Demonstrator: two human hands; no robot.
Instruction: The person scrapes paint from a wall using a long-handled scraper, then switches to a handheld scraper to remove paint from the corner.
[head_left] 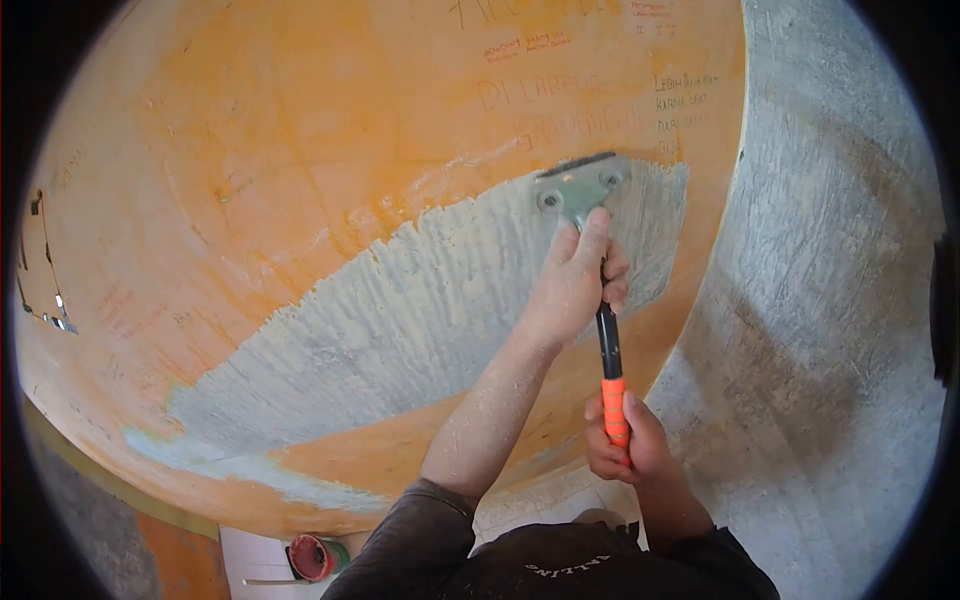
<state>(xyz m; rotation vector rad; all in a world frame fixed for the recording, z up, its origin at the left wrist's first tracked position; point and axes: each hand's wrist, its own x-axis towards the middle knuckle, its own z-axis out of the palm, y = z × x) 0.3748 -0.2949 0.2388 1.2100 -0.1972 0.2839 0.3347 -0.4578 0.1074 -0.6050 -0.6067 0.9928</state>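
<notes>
A scraper with a wide greenish head (582, 188) and a black shaft rests its dark blade edge against the orange wall (300, 120), at the upper border of a bare grey patch (400, 320). My left hand (583, 275) is closed round the upper shaft, just below the head, its thumb pointing up along the tool. Lower down, my right hand (628, 440) is wrapped round the orange grip at the handle's end. The tool stands nearly upright in the view.
Grey rough wall (830, 250) lies to the right of the orange surface. A red-rimmed bucket (313, 557) stands on the white tiled floor (262, 548) at the bottom left, beside a thin stick. Handwriting marks the orange wall near the top.
</notes>
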